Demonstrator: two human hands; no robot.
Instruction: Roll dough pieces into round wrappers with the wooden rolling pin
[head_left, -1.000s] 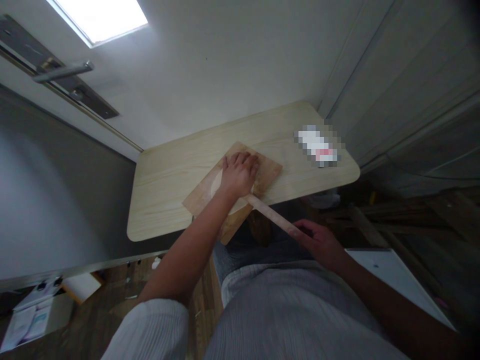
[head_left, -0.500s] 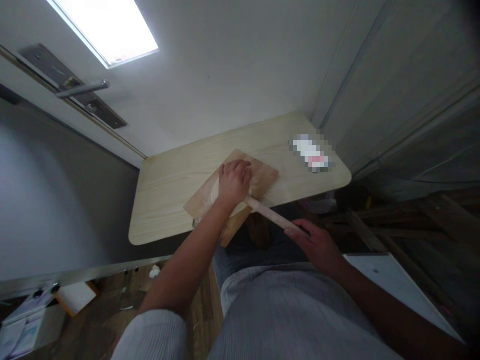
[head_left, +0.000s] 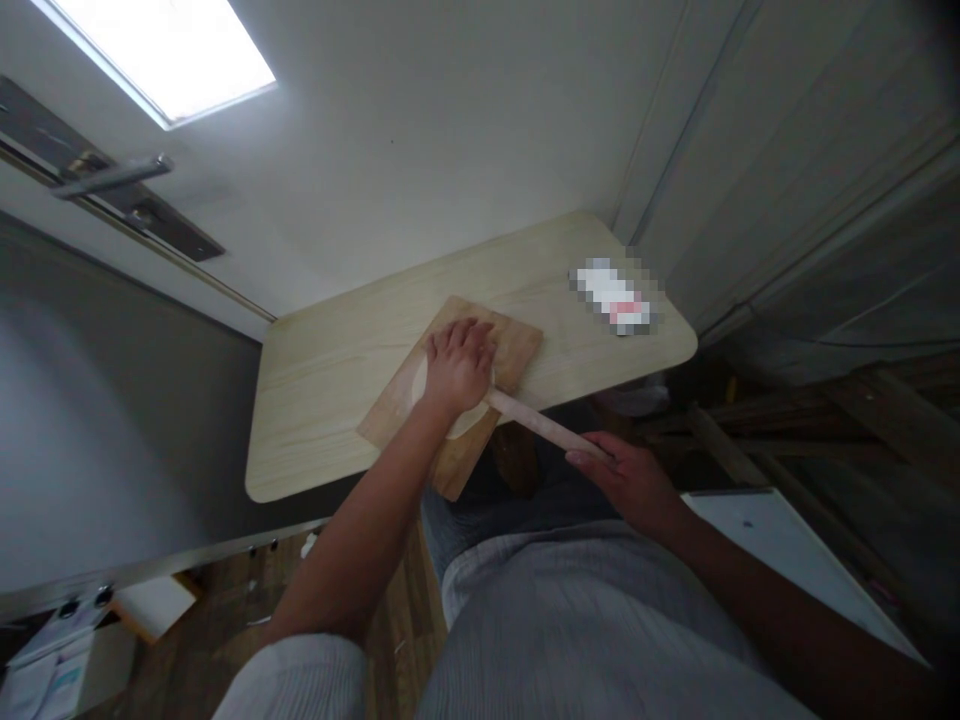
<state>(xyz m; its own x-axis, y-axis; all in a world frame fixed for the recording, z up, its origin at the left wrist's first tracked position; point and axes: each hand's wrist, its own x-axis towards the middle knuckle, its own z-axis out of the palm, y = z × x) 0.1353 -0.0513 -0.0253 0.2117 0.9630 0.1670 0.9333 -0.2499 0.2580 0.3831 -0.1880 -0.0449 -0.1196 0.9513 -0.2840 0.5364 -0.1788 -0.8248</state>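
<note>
A pale, flat sheet of dough (head_left: 466,422) lies on a wooden board (head_left: 519,343), which overhangs the near edge of the table. My left hand (head_left: 461,368) rests palm down over the dough with its fingers stretched out and slightly apart, covering much of it. In my right hand (head_left: 626,478), closed around one end, is a pale wooden rolling pin (head_left: 546,428). The pin slants up and left to the dough's edge, and its far end is hidden at or under my left hand.
The light wood table (head_left: 315,400) stands against a white door with a metal handle (head_left: 112,178). A blurred-out white and red item (head_left: 613,298) lies at the table's right. Below right is a pale laptop-like panel (head_left: 795,560) beside wooden slats (head_left: 724,450).
The whole view has shifted, so the door, table and board appear farther left. My left hand's fingers look a little more spread. My right hand keeps its hold on the rolling pin.
</note>
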